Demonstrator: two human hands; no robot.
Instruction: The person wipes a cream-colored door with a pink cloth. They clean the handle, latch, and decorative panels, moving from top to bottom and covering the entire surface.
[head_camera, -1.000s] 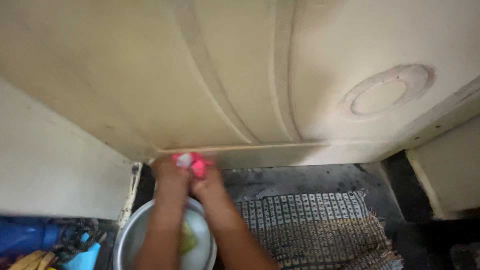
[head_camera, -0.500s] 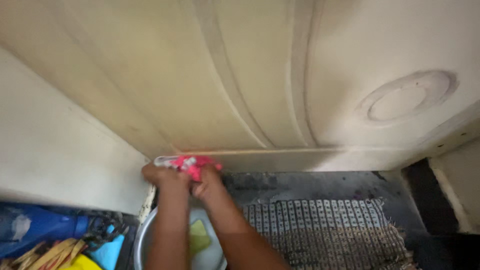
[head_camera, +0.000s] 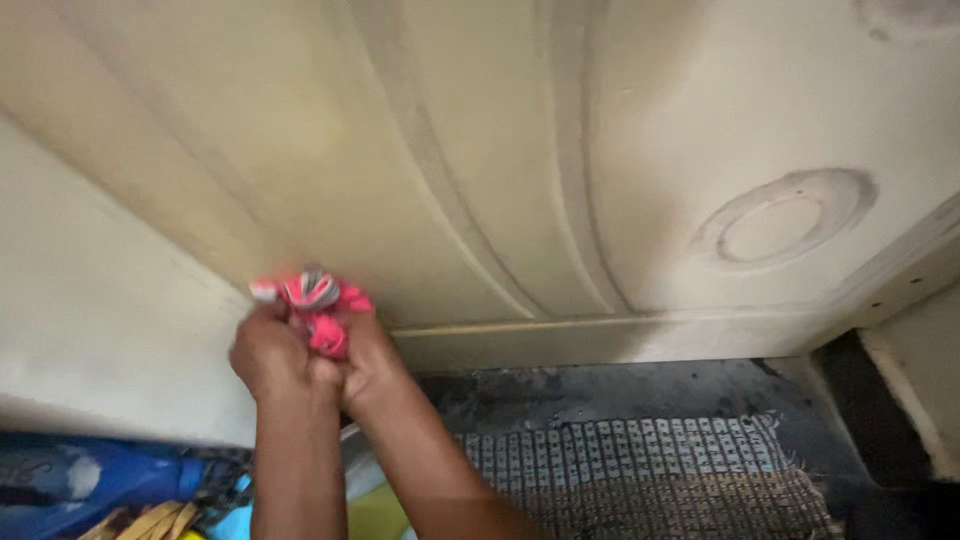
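Note:
Both my hands are clenched together around a bunched pink and red cloth (head_camera: 318, 301), held up in front of a large cream-coloured panel (head_camera: 520, 160) with curved ridges. My left hand (head_camera: 268, 355) grips the cloth's left side, and my right hand (head_camera: 372, 362) grips its right side. The cloth pokes out above my fingers. My forearms run down to the bottom edge of the view. Below them, a sliver of a metal bowl (head_camera: 362, 470) with something yellow-green (head_camera: 378, 510) in it shows between my arms.
A woven mat (head_camera: 650, 470) lies on the dark floor (head_camera: 620, 385) at the lower right. Blue and yellow objects (head_camera: 90, 490) are heaped at the lower left. A round mark (head_camera: 785, 220) sits on the panel at the right. A pale wall (head_camera: 90, 330) stands at the left.
My hands rose with the cloth and squeezed it tighter. The view shifted, so the metal bowl is now mostly hidden beneath my arms.

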